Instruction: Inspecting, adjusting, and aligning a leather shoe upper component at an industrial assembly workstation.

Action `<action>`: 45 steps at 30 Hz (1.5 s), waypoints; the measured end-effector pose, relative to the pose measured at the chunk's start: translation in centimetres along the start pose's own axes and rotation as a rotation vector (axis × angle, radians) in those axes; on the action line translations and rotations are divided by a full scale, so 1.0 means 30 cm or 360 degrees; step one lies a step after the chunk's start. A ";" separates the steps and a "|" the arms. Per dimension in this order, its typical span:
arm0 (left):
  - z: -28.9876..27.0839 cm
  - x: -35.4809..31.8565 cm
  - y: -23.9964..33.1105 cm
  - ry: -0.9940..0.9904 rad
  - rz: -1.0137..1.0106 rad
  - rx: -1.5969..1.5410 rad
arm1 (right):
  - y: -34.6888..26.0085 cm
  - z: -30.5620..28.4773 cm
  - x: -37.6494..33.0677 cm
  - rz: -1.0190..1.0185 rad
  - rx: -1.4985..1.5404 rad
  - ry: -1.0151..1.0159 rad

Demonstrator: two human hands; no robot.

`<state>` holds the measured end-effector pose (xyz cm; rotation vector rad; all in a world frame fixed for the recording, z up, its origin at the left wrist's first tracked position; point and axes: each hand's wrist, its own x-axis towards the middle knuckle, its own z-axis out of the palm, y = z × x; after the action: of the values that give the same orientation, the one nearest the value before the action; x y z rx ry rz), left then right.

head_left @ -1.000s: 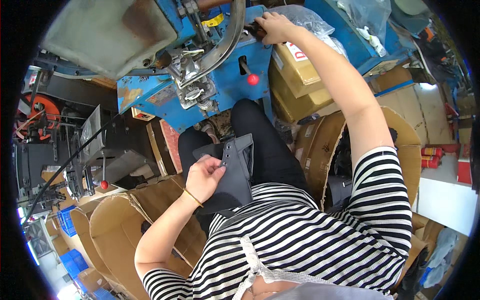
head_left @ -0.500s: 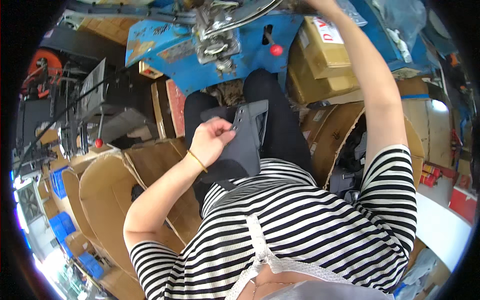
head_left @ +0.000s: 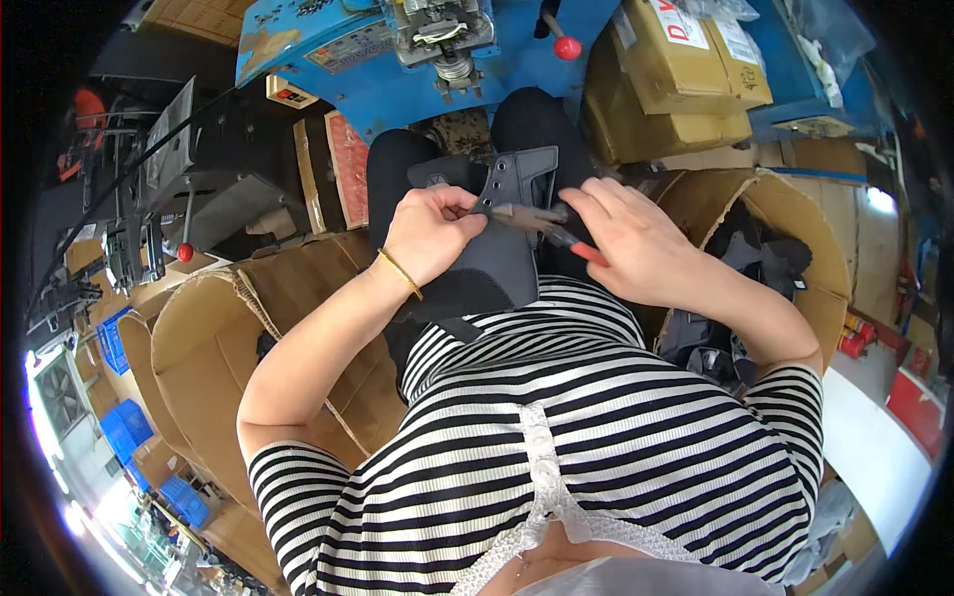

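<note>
Across my lap lies a black shoe upper, a flat sewn piece with a row of metal eyelets along one edge. My left hand pinches that edge beside the eyelets, thumb and fingers closed on it. My right hand is closed around pliers with red handles. Their jaws point left and reach the eyelet edge, close to my left fingertips. Whether the jaws grip an eyelet is too small to tell.
Ahead stands a blue machine with a red-knobbed lever. Stacked cardboard boxes are at its right. An open carton of black pieces sits by my right arm, and another carton by my left. Dark machinery fills the far left.
My right hand has come down from the machine's top right to my lap, now holding pliers at the shoe upper. My left hand still pinches the upper, slightly higher in view.
</note>
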<state>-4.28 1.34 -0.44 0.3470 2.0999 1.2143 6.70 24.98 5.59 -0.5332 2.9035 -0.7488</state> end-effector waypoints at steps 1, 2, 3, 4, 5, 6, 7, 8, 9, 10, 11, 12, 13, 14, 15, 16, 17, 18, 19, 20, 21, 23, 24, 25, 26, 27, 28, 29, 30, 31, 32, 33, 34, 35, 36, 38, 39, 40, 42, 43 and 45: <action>0.004 0.001 0.000 0.0012 0.0018 0.0018 | -0.003 0.009 0.011 -0.0019 -0.0124 0.0042; 0.006 -0.001 0.001 0.0026 0.0036 0.0035 | 0.002 0.014 0.015 -0.0014 -0.0123 0.0045; 0.010 -0.005 0.008 0.0024 0.0037 0.0037 | 0.008 0.017 0.018 -0.0044 -0.0210 0.0048; 0.013 -0.013 0.019 0.0049 0.0045 0.0108 | 0.011 0.021 0.026 -0.0084 -0.0294 0.0050; 0.016 -0.019 0.024 0.0075 0.0053 0.0177 | 0.010 0.024 0.031 -0.0095 -0.0273 0.0027; 0.019 -0.020 0.018 0.0081 0.0051 0.0178 | 0.008 0.025 0.032 -0.0101 -0.0272 0.0027; 0.021 -0.022 0.009 0.0104 0.0094 0.0162 | 0.003 0.025 0.032 -0.0126 -0.0302 0.0010; 0.021 -0.026 0.005 0.0127 0.0137 0.0147 | -0.003 0.026 0.033 -0.0149 -0.0333 -0.0007; 0.022 -0.033 0.004 0.0134 0.0135 0.0149 | -0.011 0.025 0.034 -0.0157 -0.0331 -0.0005; 0.026 -0.036 0.009 0.0142 0.0153 0.0168 | -0.016 0.022 0.036 -0.0134 -0.0356 -0.0020; 0.031 -0.040 0.013 0.0149 0.0171 0.0188 | -0.023 0.021 0.036 -0.0109 -0.0381 -0.0034; 0.038 -0.045 0.016 0.0149 0.0172 0.0190 | -0.031 0.022 0.036 -0.0109 -0.0381 -0.0032; 0.047 -0.051 0.019 0.0220 0.0281 0.0290 | -0.042 0.026 0.034 -0.0060 -0.0390 -0.0115; 0.058 -0.057 0.026 0.0289 0.0390 0.0391 | -0.052 0.030 0.032 -0.0009 -0.0398 -0.0198; 0.072 -0.062 0.039 0.0334 0.0349 0.0373 | -0.063 0.028 0.031 0.0024 -0.0361 -0.0239; 0.071 -0.061 0.039 0.0332 0.0353 0.0373 | -0.058 0.029 0.029 0.0028 -0.0363 -0.0237; 0.069 -0.060 0.038 0.0303 0.0392 0.0398 | -0.043 0.031 0.026 0.0009 -0.0287 -0.0229; 0.063 -0.057 0.037 0.0274 0.0431 0.0423 | -0.020 0.028 0.026 -0.0010 -0.0212 -0.0221; 0.038 -0.048 0.038 0.0102 0.0399 0.0337 | 0.040 0.006 0.032 -0.0065 0.0117 -0.0278; 0.026 -0.053 0.029 -0.0033 0.0364 0.0146 | 0.114 -0.037 0.066 -0.0179 0.0328 -0.0548; 0.028 -0.067 0.050 -0.0128 0.0463 0.0083 | 0.158 -0.082 0.082 -0.0089 0.0540 -0.0849; 0.009 -0.063 0.081 -0.0192 0.0685 0.0253 | 0.278 -0.184 0.064 0.0363 0.1179 -0.1264; -0.033 -0.063 0.029 -0.0080 0.0565 0.0277 | 0.347 -0.251 -0.007 0.0750 0.1620 -0.1348; -0.072 -0.062 -0.033 -0.0135 0.0360 0.0077 | 0.438 -0.349 -0.085 0.0850 0.1620 -0.1098; -0.101 -0.061 -0.068 -0.0204 0.0153 -0.0110 | 0.499 -0.411 -0.135 0.0943 0.1629 -0.0835; -0.098 -0.066 -0.012 -0.0206 0.0425 0.0015 | 0.538 -0.406 -0.141 0.0859 0.0983 -0.0697; -0.074 -0.067 0.069 -0.0277 0.0366 -0.0238 | 0.591 -0.406 -0.144 0.0761 0.0320 -0.0555; -0.062 -0.044 0.082 -0.0350 0.0449 -0.0097 | 0.637 -0.377 -0.130 0.0675 -0.0077 -0.0291; -0.054 -0.028 0.086 -0.0419 0.0536 0.0053 | 0.688 -0.333 -0.105 0.0582 -0.0475 -0.0028; -0.038 -0.028 0.078 -0.0492 0.0438 -0.0013 | 0.757 -0.319 -0.080 0.0565 -0.0623 0.0108; -0.033 -0.021 0.057 -0.0527 0.0495 0.0140 | 0.822 -0.312 -0.064 0.0545 -0.0765 0.0230; -0.025 -0.024 0.074 -0.0488 0.0537 0.0263 | 0.882 -0.310 -0.058 0.0560 -0.0780 0.0236; -0.026 -0.032 0.093 -0.0442 0.0574 0.0392 | 0.935 -0.310 -0.046 0.0571 -0.0848 0.0233; -0.024 -0.038 0.093 -0.0437 0.0579 0.0398 | 0.952 -0.313 -0.025 0.0574 -0.0912 0.0228; -0.018 -0.043 0.088 -0.0445 0.0616 0.0442 | 0.966 -0.312 -0.014 0.0572 -0.0912 0.0234; 0.002 -0.049 0.077 -0.0440 0.0654 0.0486 | 0.987 -0.319 0.020 0.0566 -0.0903 0.0348; 0.015 -0.049 0.063 -0.0412 0.0670 0.0421 | 0.994 -0.320 0.023 0.0563 -0.0904 0.0349; 0.025 -0.053 0.068 -0.0385 0.0681 0.0356 | 1.002 -0.311 0.019 0.0449 -0.1173 0.0464; 0.040 -0.050 0.087 -0.0397 0.0690 0.0325 | 1.020 -0.302 0.000 0.0338 -0.1438 0.0567; 0.032 -0.051 0.078 -0.0365 0.0731 0.0324 | 0.944 -0.296 0.056 0.0311 -0.1325 0.0694; 0.029 -0.040 0.069 -0.0320 0.0801 0.0317 | 0.669 -0.298 0.154 0.0059 -0.0584 0.0706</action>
<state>-3.03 2.37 1.52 1.0941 2.0205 1.1784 -5.41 43.77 3.65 -0.3775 3.4839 -0.3605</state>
